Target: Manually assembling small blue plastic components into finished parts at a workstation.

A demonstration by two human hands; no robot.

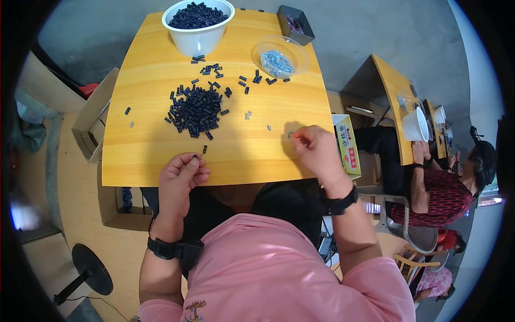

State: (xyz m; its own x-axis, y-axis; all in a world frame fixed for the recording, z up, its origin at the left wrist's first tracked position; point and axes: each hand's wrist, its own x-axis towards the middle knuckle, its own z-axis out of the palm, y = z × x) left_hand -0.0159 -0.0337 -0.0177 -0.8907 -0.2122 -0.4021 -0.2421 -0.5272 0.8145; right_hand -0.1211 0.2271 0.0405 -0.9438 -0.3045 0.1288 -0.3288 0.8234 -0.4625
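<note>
Close to the table's front edge, my left hand [182, 176] pinches a small black plastic piece [196, 157] between thumb and forefinger. My right hand [320, 154] is at the right side of the table, fingertips drawn together by a small silver screw [291, 133]; whatever they hold is too small to make out. A heap of black plastic pieces [196, 111] lies beyond my left hand. One loose black piece [205, 149] sits between that heap and my left hand. A few more silver screws [248, 115] lie right of the heap.
Farther back stand a white tub [198, 40] full of black pieces, a clear dish [300, 56] of silver screws and a dark grey box [298, 27]. A yellow-green carton [347, 145] stands off the right edge, cardboard boxes [88, 119] at left. Other people [437, 193] sit at right.
</note>
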